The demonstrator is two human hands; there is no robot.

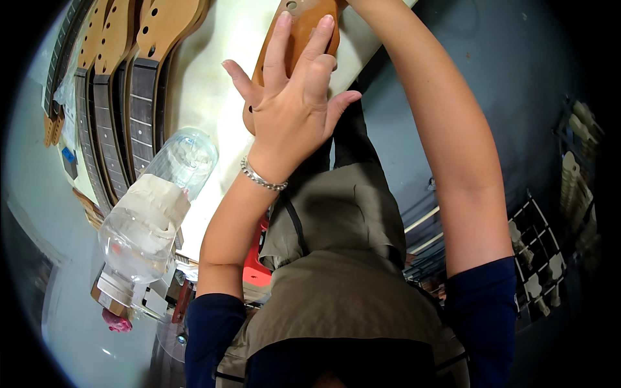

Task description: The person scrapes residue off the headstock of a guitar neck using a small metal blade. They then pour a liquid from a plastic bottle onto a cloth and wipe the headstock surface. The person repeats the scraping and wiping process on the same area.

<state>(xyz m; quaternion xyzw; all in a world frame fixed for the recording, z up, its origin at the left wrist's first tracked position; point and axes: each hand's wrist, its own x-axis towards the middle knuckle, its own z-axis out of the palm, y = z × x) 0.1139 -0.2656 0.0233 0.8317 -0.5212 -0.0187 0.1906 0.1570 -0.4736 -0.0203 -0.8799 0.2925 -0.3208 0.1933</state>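
amber-brown wood, one headstock-shaped piece (300, 30), drilled, smooth-faced: located at the top of the head view, over the pale worktop (217, 77) near its edge, its far end cut off by the frame; whether it lies flat or raised, i cannot tell from my distant seat. left grip (288, 100), one, bare: palm down over the piece, digits spread wide, two fingertips against the wood, clasping nothing. right forearm (453, 142), one: reaches past the upper edge, so i cannot see the right grip or tell whether it holds anything. fretted necks (143, 97), several: side by side left of the piece, dark boards with pale frets, brown heads with rows of holes. clear plastic bottle (136, 242), one, with a pale wrap (152, 197): just beside the necks; a second clear vessel (187, 158) adjoins it. condition, as i judge it: outline cut and holes bored on the handled piece; frets seated on the neighbouring necks. outstanding: no hardware shows in the holes i can make out. surface work seems under way, but how much is left i cannot tell.
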